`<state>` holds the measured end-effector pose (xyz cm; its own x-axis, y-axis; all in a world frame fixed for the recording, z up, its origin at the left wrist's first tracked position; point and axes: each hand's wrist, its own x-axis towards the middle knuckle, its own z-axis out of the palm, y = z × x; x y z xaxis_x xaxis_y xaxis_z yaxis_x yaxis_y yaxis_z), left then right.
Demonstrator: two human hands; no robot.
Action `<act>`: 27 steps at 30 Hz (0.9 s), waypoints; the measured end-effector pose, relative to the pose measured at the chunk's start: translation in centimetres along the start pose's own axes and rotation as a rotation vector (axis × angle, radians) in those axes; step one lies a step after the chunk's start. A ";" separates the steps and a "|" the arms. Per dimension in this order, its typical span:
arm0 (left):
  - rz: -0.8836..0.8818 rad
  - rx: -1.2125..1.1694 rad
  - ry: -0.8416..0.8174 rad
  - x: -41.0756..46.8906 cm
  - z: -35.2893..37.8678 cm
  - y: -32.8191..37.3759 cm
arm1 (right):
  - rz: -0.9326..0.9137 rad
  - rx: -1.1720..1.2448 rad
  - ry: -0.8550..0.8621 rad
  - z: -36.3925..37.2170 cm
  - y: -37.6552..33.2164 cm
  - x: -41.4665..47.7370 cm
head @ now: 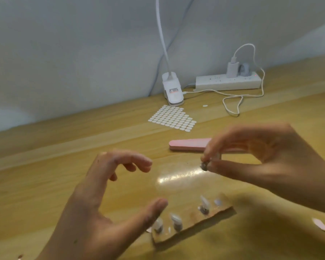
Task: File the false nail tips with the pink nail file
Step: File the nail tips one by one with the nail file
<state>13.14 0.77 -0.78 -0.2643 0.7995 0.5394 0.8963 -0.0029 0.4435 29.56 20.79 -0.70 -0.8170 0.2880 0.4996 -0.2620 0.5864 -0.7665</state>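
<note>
Currently the right hand [261, 156] pinches one false nail tip [207, 162] between thumb and forefinger, raised above the table [45, 175]. The left hand [101, 203] hovers spread and loosely curved, holding nothing. The pink nail file [188, 145] lies flat at about eleven o'clock from the pinched tip. The other tips [175, 220] stand on a cardboard strip [223, 212] at six o'clock. The free hand would best take the file by one end and stroke the tip's edge lightly while the pinch stays firm near the base.

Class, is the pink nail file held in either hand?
No: the flat pink nail file lies on the wooden table, while the right hand pinches a false nail tip.
</note>
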 end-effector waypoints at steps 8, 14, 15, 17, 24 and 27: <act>-0.041 -0.139 0.067 1.9 0.9 1.5 | 0.060 0.348 -0.096 3.3 -0.8 2.3; -0.224 -0.395 0.134 2.6 1.9 0.3 | 0.064 0.263 -0.088 2.3 0.1 3.3; -0.253 -0.442 0.131 2.7 2.0 -0.1 | 0.064 0.217 -0.090 1.7 0.5 3.5; -0.336 -0.547 0.136 2.7 2.4 -0.7 | 0.058 -0.001 -0.051 0.1 1.7 3.9; -0.549 -0.751 0.124 2.0 4.0 -1.6 | 0.207 -0.727 -0.319 -1.4 5.0 3.2; -0.550 -0.773 0.101 1.9 4.0 -1.6 | 0.164 -0.657 -0.256 -1.5 5.3 3.0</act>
<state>12.67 4.71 -3.35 -0.6403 0.7518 0.1575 0.1638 -0.0668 0.9842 26.45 25.94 -2.67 -0.9349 0.2722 0.2276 0.1713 0.9080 -0.3823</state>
